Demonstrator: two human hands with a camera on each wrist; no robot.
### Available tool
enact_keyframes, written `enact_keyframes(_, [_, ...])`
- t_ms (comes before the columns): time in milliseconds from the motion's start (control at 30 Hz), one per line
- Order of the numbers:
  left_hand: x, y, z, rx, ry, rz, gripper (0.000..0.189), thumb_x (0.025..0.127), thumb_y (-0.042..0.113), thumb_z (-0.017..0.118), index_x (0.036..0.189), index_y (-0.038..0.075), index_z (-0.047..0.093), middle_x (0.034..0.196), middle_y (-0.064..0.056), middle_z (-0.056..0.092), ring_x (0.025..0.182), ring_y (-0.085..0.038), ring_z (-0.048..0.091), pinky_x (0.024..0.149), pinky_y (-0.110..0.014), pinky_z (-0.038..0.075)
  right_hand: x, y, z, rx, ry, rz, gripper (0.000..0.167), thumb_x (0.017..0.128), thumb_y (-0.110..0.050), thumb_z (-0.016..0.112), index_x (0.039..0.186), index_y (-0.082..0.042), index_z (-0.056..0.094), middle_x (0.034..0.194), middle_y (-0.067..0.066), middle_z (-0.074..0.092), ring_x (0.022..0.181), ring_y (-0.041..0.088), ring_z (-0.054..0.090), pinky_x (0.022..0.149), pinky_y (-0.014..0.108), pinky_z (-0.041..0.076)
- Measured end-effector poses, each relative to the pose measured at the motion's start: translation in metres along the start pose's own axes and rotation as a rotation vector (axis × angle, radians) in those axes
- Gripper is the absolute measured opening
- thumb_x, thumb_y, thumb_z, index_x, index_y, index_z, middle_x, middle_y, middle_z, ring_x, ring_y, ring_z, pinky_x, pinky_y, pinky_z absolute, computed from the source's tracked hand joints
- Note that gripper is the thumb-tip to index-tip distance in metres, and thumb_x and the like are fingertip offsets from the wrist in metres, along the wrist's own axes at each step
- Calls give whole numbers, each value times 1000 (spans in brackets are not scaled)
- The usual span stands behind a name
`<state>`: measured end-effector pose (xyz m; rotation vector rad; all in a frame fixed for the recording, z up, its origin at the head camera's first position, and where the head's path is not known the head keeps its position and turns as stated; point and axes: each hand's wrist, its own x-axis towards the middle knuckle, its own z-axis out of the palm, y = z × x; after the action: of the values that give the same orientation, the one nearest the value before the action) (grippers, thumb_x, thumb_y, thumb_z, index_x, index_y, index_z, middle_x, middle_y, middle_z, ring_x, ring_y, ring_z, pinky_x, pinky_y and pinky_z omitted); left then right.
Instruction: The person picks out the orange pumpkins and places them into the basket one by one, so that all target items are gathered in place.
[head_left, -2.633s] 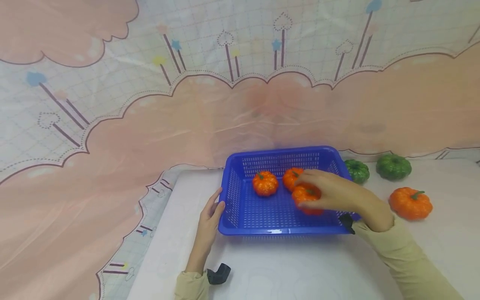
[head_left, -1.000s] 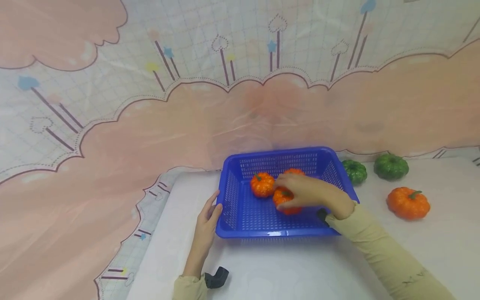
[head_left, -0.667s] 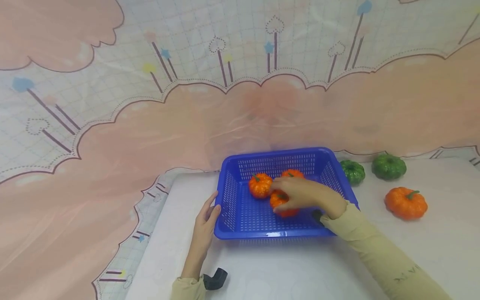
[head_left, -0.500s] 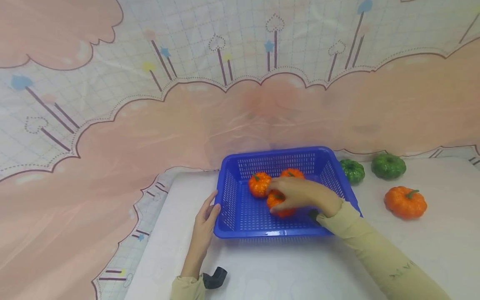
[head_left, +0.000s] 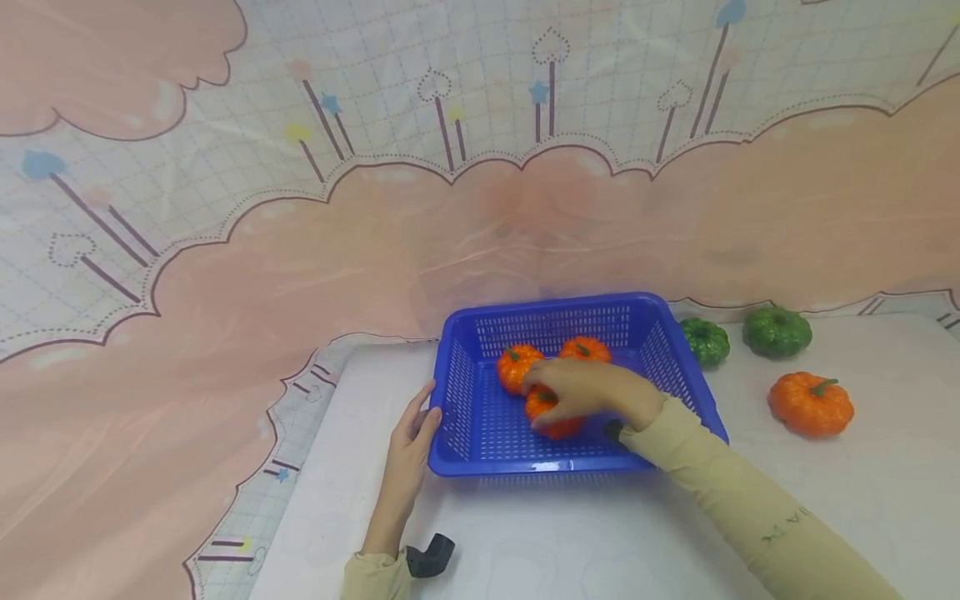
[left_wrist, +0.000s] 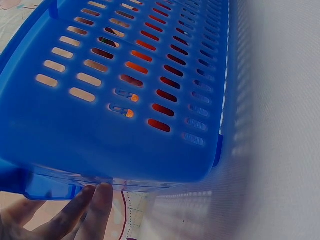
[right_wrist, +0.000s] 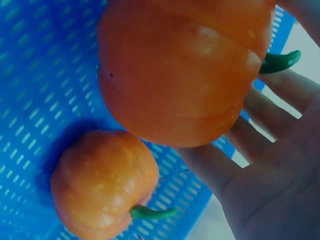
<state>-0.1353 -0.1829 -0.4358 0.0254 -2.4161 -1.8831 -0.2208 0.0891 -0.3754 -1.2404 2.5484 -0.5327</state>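
Note:
In the head view, my right hand (head_left: 581,387) grips a small orange pumpkin (head_left: 558,423) from above, inside the blue slotted basket (head_left: 525,468). The right wrist view has that pumpkin (right_wrist: 180,75) up close, its green stem toward the fingers. Two more orange pumpkins share the basket: one (head_left: 516,368) at the left beside my fingertips, another (head_left: 588,348) behind my hand. My left hand (head_left: 407,450) is at the basket's left side, fingers and thumb extended. Its fingertips (left_wrist: 102,195) meet the basket's outer wall (left_wrist: 75,135) in the left wrist view.
Right of the basket on the white table (head_left: 570,542) are two green pumpkins, one (head_left: 705,342) close to the basket wall and one (head_left: 777,332) farther right. A larger orange pumpkin (head_left: 812,405) lies in front of them. A patterned cloth (head_left: 337,267) hangs behind.
My right hand has shifted left within the basket, carrying its pumpkin toward the left one. My left hand has stayed at the basket's side.

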Motion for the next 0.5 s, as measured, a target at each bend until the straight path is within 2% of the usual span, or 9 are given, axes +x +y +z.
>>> enact_keyframes(500, [1,0,0,-7,1,-1,51,105,34,48,154,20,38,142,-21,53,130,-36,53,111,-56,38,7,5,5,5,-35,45,52,87,-38,75,125,-4,63,125,8,63,111,24,60,100,41,49])
